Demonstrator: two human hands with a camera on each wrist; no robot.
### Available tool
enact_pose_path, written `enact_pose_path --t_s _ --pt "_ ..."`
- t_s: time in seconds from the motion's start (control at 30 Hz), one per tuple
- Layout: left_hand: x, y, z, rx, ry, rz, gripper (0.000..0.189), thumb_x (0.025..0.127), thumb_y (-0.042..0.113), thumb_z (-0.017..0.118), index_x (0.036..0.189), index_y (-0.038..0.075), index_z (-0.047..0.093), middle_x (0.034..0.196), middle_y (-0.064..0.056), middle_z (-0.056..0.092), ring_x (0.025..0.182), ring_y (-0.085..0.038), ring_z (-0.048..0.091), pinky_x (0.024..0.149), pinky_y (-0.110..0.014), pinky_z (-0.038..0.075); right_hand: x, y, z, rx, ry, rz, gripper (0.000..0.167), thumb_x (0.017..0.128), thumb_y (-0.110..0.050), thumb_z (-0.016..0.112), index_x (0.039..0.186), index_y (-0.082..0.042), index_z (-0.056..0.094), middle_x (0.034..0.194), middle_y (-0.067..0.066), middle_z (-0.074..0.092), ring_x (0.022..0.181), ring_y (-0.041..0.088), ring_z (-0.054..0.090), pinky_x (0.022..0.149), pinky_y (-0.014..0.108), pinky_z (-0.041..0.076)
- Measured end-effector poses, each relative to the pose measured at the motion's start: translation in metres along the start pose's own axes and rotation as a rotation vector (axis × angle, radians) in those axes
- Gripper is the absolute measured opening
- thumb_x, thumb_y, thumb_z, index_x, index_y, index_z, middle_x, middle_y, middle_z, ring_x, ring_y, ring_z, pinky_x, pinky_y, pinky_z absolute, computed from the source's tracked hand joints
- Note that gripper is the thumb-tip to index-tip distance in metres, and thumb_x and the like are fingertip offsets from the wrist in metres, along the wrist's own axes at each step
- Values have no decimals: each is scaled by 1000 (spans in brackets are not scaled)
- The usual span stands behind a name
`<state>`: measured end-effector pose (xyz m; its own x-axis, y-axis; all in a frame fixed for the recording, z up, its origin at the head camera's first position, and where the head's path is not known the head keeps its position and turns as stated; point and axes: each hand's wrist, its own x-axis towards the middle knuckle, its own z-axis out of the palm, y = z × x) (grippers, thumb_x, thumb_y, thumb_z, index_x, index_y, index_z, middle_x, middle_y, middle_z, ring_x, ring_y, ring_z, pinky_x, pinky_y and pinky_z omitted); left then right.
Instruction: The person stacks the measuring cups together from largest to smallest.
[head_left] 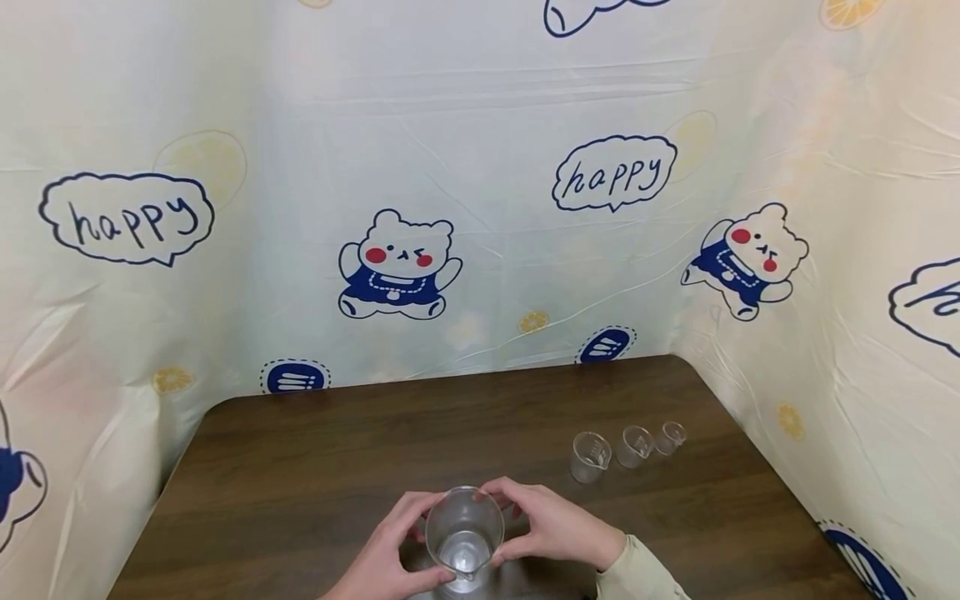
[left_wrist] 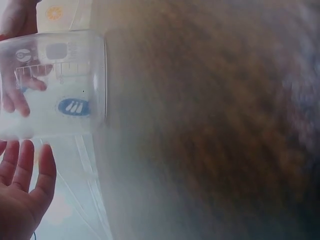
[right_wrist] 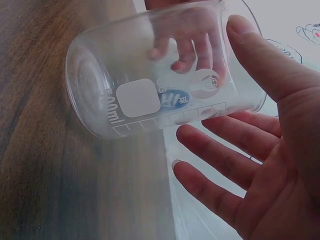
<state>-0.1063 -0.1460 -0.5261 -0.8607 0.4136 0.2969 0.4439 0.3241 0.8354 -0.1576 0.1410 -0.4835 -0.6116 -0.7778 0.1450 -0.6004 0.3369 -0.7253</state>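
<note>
A large clear glass beaker [head_left: 465, 525] stands upright at the near edge of the head view, held between both hands. My left hand [head_left: 390, 546] grips its left side, thumb toward the front and fingers toward the back. On the opposite side, my right hand [head_left: 555, 525] holds it near the rim. In the right wrist view the beaker [right_wrist: 138, 97] carries a white "500ml" mark, a blank white patch and a scale; the right thumb [right_wrist: 255, 50] lies by the rim. Through the glass, the left fingers show.
Three smaller beakers stand in a row at the right of the dark wooden table [head_left: 337, 467]: the largest [head_left: 588, 458] on the left, a middle one [head_left: 635, 447], and the smallest [head_left: 671, 438]. A printed curtain [head_left: 495, 275] hangs around the table's back and sides.
</note>
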Motion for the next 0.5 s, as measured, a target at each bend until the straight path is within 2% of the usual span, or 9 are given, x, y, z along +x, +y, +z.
enact_pose_path --t_s 0.4,0.5 --pt "3 -3 5 -30 -60 -28 81 83 25 90 153 23 48 142 -4 57 114 -18 60 91 -29 51 1 -3 -3 12 -30 13 65 89 -34 84 142 -16 51 134 4 67 117 13 66 96 34 55" --pt "4 -5 5 -10 -49 -3 82 82 29 91 152 23 49 141 -2 58 114 -15 60 91 -29 51 1 -2 -3 8 -29 11 65 89 -34 84 142 -17 51 135 4 67 118 13 66 97 34 55"
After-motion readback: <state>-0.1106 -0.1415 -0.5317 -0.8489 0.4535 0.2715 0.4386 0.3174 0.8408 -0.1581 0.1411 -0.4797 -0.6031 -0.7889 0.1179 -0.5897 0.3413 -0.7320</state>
